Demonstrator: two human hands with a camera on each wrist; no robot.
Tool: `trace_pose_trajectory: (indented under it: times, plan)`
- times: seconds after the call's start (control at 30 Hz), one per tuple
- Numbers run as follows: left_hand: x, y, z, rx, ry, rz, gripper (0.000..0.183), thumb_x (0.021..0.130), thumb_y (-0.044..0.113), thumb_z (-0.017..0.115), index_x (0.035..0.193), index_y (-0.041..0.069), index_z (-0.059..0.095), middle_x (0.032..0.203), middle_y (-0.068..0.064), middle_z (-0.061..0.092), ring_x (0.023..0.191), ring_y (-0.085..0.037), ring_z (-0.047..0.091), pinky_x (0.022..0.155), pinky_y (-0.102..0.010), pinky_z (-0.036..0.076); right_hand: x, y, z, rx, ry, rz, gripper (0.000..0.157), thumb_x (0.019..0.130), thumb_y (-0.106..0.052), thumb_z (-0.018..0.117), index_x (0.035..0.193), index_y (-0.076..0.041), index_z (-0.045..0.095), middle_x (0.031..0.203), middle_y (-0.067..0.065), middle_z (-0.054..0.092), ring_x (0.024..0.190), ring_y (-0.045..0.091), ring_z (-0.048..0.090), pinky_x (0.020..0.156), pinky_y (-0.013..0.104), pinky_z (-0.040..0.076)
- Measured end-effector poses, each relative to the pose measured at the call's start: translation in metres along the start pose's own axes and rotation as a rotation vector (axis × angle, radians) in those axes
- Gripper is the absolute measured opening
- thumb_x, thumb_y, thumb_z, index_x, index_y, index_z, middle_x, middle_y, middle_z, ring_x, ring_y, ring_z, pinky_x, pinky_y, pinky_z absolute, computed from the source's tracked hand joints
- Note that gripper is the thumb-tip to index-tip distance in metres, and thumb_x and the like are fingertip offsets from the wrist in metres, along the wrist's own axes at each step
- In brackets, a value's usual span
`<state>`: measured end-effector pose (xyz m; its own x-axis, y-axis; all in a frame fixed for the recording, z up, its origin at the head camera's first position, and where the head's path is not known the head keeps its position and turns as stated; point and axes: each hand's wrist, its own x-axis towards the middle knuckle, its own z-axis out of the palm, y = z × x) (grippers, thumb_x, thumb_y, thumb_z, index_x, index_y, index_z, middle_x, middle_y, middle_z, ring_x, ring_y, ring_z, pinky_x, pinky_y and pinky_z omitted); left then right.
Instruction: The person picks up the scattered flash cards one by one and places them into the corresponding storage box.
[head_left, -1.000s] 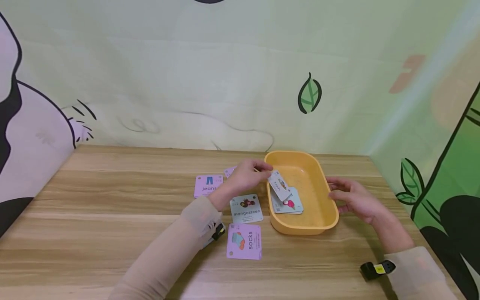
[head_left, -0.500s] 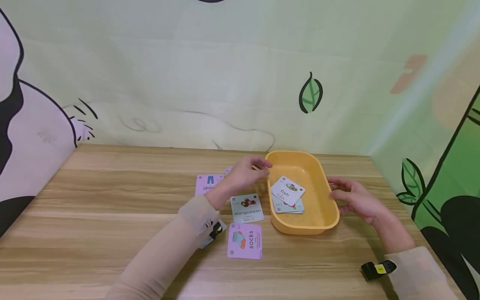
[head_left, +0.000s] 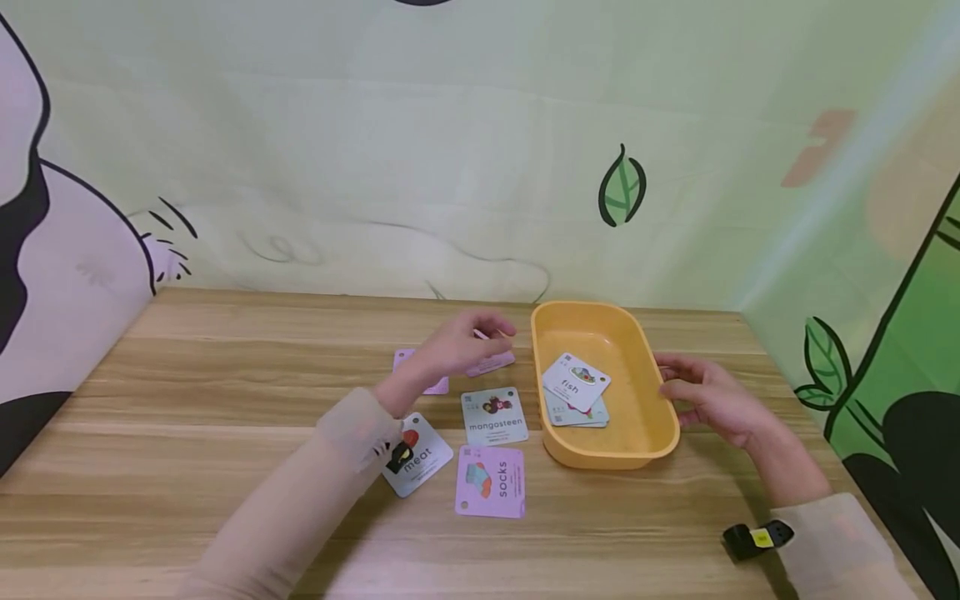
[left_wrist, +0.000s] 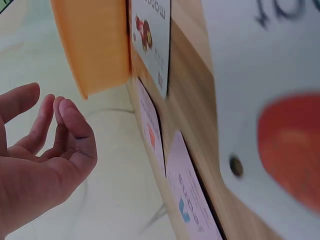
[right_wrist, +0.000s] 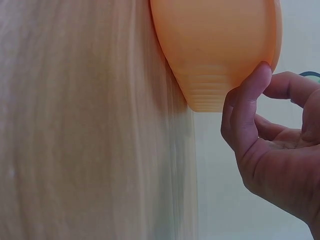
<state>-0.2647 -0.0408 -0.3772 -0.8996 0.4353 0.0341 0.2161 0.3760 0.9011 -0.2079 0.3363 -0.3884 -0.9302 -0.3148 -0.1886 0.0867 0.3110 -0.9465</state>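
Note:
My left hand (head_left: 468, 342) hovers over the pink-purple cards at the back, its fingers loosely bent and nothing between them. Beneath it lie a purple card (head_left: 492, 364) and the jeans card (head_left: 437, 387), both partly hidden by the hand in the head view. Nearer lie the mangosteen card (head_left: 495, 417), the socks card (head_left: 490, 482) and the meat card (head_left: 417, 456), partly covered by the left wrist. In the yellow tray (head_left: 630, 459), the fish card (head_left: 576, 382) overlaps other pale cards (head_left: 577, 416). My right hand (head_left: 708, 396) touches the tray's right side with its fingertips.
The wooden table (head_left: 262, 375) ends at a printed cloth backdrop (head_left: 337, 167) behind the tray. Another cloth side (head_left: 900, 292) rises on the right. Black wrist devices (head_left: 750, 540) sit on the sleeves.
The fish card has left the left hand and now lies flat on the cards in the tray. The left hand has moved left, off the tray. The right hand stays put.

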Motion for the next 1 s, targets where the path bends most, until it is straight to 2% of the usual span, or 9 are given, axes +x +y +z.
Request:
trace_pose_trajectory:
  times: [0.23,0.5,0.8,1.0]
  plan:
    - [-0.009,-0.007,-0.017,0.068,-0.015,0.002,0.026,0.097,0.014,0.067,0.120,0.002,0.070,0.106,-0.008,0.065,0.102,-0.026,0.058,0.085,-0.035,0.050,0.000,-0.001,-0.001,-0.003,-0.001,0.001,0.065,0.101,-0.004,0.054,0.155,0.013,0.022,0.141,0.033,0.040,0.100,0.016,0.064,0.071,0.038,0.062]
    - [-0.022,-0.016,-0.035,0.126,-0.004,-0.066,0.025,0.098,0.018,0.066,0.120,0.006,0.071,0.111,-0.009,0.065,0.105,-0.026,0.058,0.091,-0.042,0.047,-0.001,-0.001,0.000,0.000,-0.004,-0.005,0.065,0.101,-0.004,0.054,0.154,0.014,0.022,0.141,0.033,0.040,0.099,0.016,0.064,0.070,0.037,0.061]
    - [-0.031,-0.023,-0.049,0.134,0.026,-0.144,0.031,0.098,0.015,0.067,0.125,-0.002,0.068,0.114,-0.012,0.064,0.107,-0.028,0.056,0.093,-0.042,0.047,-0.001,-0.002,0.000,-0.002,-0.003,-0.007,0.065,0.101,-0.004,0.055,0.154,0.014,0.023,0.140,0.034,0.041,0.097,0.016,0.065,0.069,0.037,0.061]
    - [-0.037,-0.029,-0.057,0.214,0.027,-0.195,0.038,0.095,0.010,0.071,0.130,-0.003,0.063,0.131,-0.023,0.058,0.121,-0.036,0.053,0.105,-0.051,0.043,0.000,-0.001,0.000,-0.005,-0.002,-0.001,0.065,0.101,-0.004,0.055,0.154,0.014,0.023,0.142,0.034,0.040,0.097,0.016,0.065,0.070,0.037,0.061]
